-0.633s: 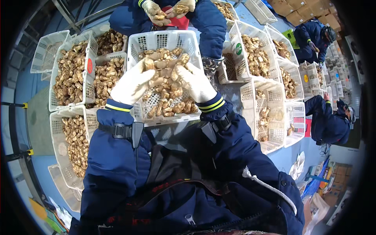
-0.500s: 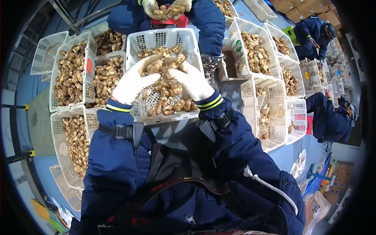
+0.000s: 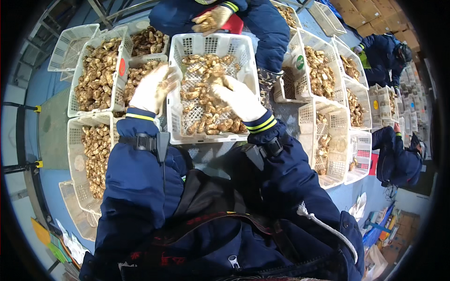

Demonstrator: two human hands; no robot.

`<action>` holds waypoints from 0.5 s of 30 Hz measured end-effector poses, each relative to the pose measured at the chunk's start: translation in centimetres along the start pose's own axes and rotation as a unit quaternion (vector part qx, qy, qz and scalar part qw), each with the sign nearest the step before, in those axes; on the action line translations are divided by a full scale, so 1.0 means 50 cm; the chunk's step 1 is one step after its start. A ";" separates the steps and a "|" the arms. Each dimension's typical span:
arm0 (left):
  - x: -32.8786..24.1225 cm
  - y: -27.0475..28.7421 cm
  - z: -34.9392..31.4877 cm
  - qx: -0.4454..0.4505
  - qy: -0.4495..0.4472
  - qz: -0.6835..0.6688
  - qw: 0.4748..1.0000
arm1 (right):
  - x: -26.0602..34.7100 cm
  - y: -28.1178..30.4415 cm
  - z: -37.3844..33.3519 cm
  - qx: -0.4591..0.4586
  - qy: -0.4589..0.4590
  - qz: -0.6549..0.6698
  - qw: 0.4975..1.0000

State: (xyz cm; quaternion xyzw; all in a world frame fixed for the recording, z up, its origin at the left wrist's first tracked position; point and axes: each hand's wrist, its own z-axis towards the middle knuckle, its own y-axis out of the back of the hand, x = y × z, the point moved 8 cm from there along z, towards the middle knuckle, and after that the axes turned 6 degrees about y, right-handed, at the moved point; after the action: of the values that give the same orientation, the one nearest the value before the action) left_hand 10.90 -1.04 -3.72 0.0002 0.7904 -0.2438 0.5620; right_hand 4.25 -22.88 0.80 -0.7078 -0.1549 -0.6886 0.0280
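My left hand, in a white glove, is over the left rim of the white slotted crate in front of me. Its fingers are smeared by motion, so I cannot tell whether anything is in them. My right hand, gloved too, is inside the crate area with its fingers curled round a knobby brown piece, partly blurred. Several more brown knobby pieces, like mushrooms or roots, lie spread over the crate's bottom.
Filled crates stand close on the left, with another nearer me. On the right are a filled crate and a sparsely filled one. Opposite, a person's gloved hand is above the crate's far side. Two other people work farther right.
My left hand has moved left, away from the right, to the crate's rim; the pieces it held no longer show. My right hand stays over the crate. The whole view has shifted.
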 end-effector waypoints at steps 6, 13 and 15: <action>0.002 -0.217 -0.019 0.152 -0.002 0.230 0.961 | 0.015 -0.008 -0.012 -0.052 0.121 -0.289 0.948; -0.003 -0.189 -0.012 0.090 0.046 -0.021 0.995 | 0.032 0.003 -0.007 -0.058 0.068 -0.236 0.968; 0.015 -0.185 -0.004 0.140 0.069 -0.188 0.970 | -0.005 -0.008 -0.004 -0.004 -0.020 -0.072 0.997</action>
State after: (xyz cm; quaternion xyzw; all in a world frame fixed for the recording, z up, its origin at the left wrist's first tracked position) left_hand 7.92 -9.32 -0.78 -0.0532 0.7710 -0.4526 0.4448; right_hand 3.93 -22.61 0.49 -0.7084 -0.2030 -0.6754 -0.0273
